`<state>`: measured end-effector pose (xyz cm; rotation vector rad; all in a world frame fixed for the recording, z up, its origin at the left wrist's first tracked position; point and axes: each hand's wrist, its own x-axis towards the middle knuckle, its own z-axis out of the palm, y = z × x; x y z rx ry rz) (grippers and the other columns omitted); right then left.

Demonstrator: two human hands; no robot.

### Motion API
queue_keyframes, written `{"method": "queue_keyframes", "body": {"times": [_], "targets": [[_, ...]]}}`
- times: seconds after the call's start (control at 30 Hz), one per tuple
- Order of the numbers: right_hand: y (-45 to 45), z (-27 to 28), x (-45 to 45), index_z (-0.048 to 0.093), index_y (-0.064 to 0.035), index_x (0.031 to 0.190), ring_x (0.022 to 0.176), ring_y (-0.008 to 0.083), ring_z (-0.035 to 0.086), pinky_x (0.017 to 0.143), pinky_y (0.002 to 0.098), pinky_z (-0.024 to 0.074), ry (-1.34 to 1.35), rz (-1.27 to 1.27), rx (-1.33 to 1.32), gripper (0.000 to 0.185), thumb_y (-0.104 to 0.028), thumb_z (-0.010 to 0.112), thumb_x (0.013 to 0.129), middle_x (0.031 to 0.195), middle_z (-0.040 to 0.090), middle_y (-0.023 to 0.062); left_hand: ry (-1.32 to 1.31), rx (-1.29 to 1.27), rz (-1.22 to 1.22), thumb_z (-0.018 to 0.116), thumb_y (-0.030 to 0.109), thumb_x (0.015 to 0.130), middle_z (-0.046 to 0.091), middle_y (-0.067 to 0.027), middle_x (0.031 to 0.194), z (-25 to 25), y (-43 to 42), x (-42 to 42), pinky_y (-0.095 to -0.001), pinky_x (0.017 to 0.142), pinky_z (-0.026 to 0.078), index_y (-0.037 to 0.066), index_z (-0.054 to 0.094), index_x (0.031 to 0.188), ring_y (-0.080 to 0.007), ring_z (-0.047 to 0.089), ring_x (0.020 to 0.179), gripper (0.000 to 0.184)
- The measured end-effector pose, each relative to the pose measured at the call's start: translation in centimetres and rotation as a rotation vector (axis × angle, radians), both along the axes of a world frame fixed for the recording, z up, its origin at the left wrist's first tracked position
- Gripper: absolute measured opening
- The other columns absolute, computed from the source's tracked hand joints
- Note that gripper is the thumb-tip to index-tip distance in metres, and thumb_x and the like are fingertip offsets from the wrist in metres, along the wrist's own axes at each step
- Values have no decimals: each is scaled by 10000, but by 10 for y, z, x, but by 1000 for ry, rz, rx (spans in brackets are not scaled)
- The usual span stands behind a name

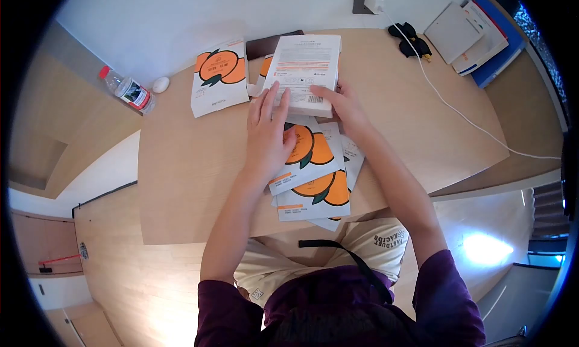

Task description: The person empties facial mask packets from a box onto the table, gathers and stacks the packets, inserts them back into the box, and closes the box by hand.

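A white printed box [307, 60], its text and barcode face up, is between my two hands over the middle of the desk. My right hand [348, 110] grips its near right corner, the thumb lying on top by the barcode. At the near left corner, my left hand [267, 130] holds the box with its fingers stretched over the top face and its thumb at the near edge. Below the hands lie several flat white packets [315, 196] printed with oranges, overlapping. Another white box [220, 75] with an orange picture sits to the left.
On the left stand a red-capped bottle [128, 91] and a small white rounded object [161, 85]. A dark flat object [265, 45] lies behind the boxes. Sunglasses [410, 39], a white charger [373, 3] with its cable, and books [482, 39] are at the right.
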<state>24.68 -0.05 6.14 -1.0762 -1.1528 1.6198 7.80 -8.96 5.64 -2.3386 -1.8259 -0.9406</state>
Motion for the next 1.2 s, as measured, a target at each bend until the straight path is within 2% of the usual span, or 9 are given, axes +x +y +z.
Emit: {"method": "queue_keyframes", "body": {"times": [0.07, 0.23, 0.37, 0.4, 0.5, 0.77, 0.97, 1.1, 1.2], "targets": [[1, -6, -2, 551, -22, 1142, 796, 130, 640, 628, 314, 555, -55, -23, 171, 436, -242, 717, 803, 988, 633, 69, 0, 7, 5, 703, 73, 714, 273, -118, 1487, -2, 1, -2, -475, 1113, 226, 125, 332, 1428, -330, 253, 1358, 806], [-18, 8, -10, 430, 40, 1267, 943, 217, 636, 786, 327, 528, -119, -3, 372, 622, -249, 723, 801, 1146, 601, 175, -49, 32, 70, 761, 115, 669, 376, -118, 1427, -1, 0, -2, -487, 1101, 217, 127, 349, 1415, -324, 332, 1315, 852], [-34, 10, -10, 293, 36, 1370, 1052, 293, 597, 874, 374, 495, -256, 123, 880, 800, -346, 707, 803, 1221, 536, 234, -119, 49, 162, 762, 87, 669, 436, -143, 1365, 12, -1, -1, -447, 1037, 354, 122, 353, 1410, -331, 446, 1218, 847], [-39, 19, -10, 194, 25, 1420, 1174, 361, 510, 946, 417, 447, -237, 244, 870, 917, -438, 683, 798, 1332, 422, 261, -196, 45, 165, 761, 82, 666, 446, -148, 1350, 13, -1, -3, -448, 1014, 382, 121, 358, 1406, -336, 462, 1199, 844], [-40, 15, -13, 159, 21, 1438, 1235, 352, 438, 1019, 402, 380, -467, 259, 1063, 897, -358, 680, 815, 1323, 398, 224, -334, 104, 160, 745, 37, 687, 505, -122, 1290, 10, 1, -8, -376, 889, 492, 110, 434, 1349, -300, 536, 1137, 735], [-33, 6, -17, 99, -1, 1474, 1347, 410, 287, 1073, 409, 321, -528, 296, 1176, 773, -306, 530, 910, 1495, 191, 247, -761, 152, 59, 698, 55, 811, 632, -89, 1098, -22, 23, -34, -277, 766, 534, 33, 488, 1227, -185, 658, 892, 466], [-35, -2, -19, 101, 12, 1462, 1350, 411, 273, 1079, 405, 314, -574, 259, 1083, 752, -191, 551, 894, 1494, 171, 249, -1547, 172, 0, 656, 48, 850, 617, -39, 1036, 2, 23, -43, -271, 721, 545, 32, 491, 1146, -143, 647, 860, 340], [-36, -2, -19, 118, 18, 1448, 1338, 422, 282, 1072, 406, 322, -629, 259, 1064, 742, -164, 562, 883, 1479, 183, 261, -2013, 174, -55, 625, 225, 881, 602, -62, 1134, -3, 26, -100, -318, 848, 529, 30, 485, 1208, -183, 593, 1053, 405], [-37, -3, -19, 127, 15, 1445, 1328, 426, 293, 1064, 408, 332, -640, 267, 1061, 737, -164, 565, 880, 1471, 195, 261, -1973, 341, -12, 634, 278, 860, 564, -71, 1214, -7, 21, -136, -368, 930, 486, 21, 466, 1240, -209, 534, 1148, 488]]}}
